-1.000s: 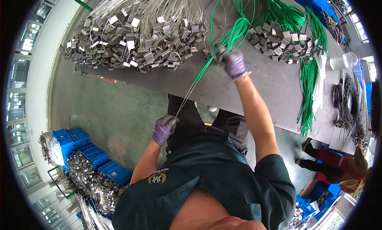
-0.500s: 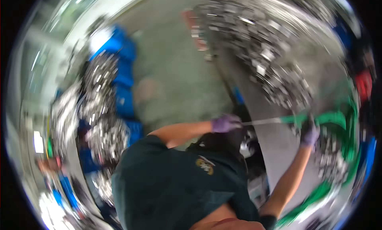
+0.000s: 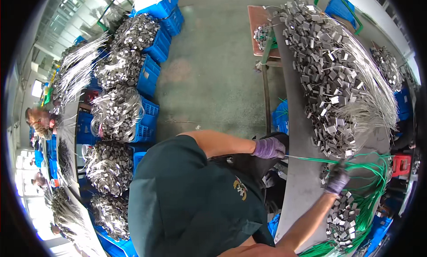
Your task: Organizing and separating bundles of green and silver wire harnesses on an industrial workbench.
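My left hand (image 3: 269, 148), in a purple knitted glove, is closed on the end of a thin bundle of green wires (image 3: 318, 159) at the near edge of a grey table. The bundle runs to the right, with a pale silvery stretch beside the glove. My right hand (image 3: 338, 180), gloved in purple with dark fingertips, has its fingers curled on the green wires where they fan out; the fingertips are slightly blurred. Small grey metal blocks (image 3: 342, 221) lie heaped below my right wrist, beside more green wires.
A long pile of grey metal blocks with silvery wires (image 3: 329, 74) covers the table's far part. A red crate (image 3: 401, 165) stands beyond the right edge. Across the aisle on the left, blue crates (image 3: 149, 77) hold similar parts. Other people (image 3: 41, 119) are at the far left.
The view has steadied from a blur and turned. My left hand still grips the wire end, now at the table's edge. My right hand appears lower in the picture, still at the green wires.
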`<state>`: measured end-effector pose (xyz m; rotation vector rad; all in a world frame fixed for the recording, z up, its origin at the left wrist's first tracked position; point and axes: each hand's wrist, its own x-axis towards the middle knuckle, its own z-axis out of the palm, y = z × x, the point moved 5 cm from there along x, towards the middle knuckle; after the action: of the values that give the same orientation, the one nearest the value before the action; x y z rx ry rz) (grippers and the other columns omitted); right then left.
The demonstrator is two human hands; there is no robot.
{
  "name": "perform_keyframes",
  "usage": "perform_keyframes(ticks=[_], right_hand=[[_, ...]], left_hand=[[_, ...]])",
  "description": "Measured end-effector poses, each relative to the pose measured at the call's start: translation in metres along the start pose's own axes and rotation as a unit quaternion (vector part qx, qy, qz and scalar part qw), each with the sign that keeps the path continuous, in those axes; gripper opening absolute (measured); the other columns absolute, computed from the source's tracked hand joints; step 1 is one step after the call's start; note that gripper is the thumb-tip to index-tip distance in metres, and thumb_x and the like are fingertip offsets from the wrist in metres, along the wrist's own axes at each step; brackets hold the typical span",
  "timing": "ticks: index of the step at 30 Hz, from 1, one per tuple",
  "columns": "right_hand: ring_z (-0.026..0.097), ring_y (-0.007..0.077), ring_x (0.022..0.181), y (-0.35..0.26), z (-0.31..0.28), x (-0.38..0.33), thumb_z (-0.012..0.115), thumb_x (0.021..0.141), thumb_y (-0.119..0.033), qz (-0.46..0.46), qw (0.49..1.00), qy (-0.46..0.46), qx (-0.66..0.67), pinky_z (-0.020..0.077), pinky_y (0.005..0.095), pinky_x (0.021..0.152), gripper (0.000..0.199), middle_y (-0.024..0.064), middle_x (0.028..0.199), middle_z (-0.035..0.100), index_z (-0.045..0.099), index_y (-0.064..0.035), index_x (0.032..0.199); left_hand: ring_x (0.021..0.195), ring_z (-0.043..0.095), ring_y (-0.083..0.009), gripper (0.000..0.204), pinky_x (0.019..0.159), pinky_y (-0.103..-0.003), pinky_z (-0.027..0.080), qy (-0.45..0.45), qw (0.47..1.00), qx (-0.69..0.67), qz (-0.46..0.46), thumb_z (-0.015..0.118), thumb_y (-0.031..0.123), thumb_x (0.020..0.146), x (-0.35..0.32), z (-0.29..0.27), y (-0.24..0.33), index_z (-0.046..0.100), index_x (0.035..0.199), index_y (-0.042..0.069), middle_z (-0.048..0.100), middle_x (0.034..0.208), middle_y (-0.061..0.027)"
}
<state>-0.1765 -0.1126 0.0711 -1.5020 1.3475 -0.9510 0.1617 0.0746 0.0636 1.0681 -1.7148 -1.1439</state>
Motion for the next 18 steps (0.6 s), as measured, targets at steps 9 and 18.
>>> perform_keyframes(ticks=[9,18], right_hand=[[0.039,0.0076,0.039,-0.171,0.057,-0.018,0.057,0.083,-0.016,0.032,0.991,0.054,0.122,0.0269,0.0237,0.037,0.026,-0.0007,0.048,0.045,0.052,-0.0073,0.059],[0.051,0.0134,0.043,-0.062,0.138,-0.061,0.067,0.077,-0.019,0.193,0.958,-0.069,0.202,0.0398,0.0268,0.039,0.019,0.0034,0.054,0.055,0.056,-0.0064,0.067]], left_hand=[[0.050,0.048,-0.0085,0.014,0.047,-0.024,0.039,-0.025,0.976,-0.077,-0.203,0.054,0.015,0.087,-0.039,-0.045,0.014,0.061,0.090,0.003,0.053,0.060,-0.0023],[0.048,0.043,-0.0058,0.013,0.045,-0.022,0.035,0.029,0.965,-0.093,-0.244,0.056,0.014,0.087,-0.031,-0.016,-0.005,0.062,0.084,0.003,0.048,0.057,0.0016]])
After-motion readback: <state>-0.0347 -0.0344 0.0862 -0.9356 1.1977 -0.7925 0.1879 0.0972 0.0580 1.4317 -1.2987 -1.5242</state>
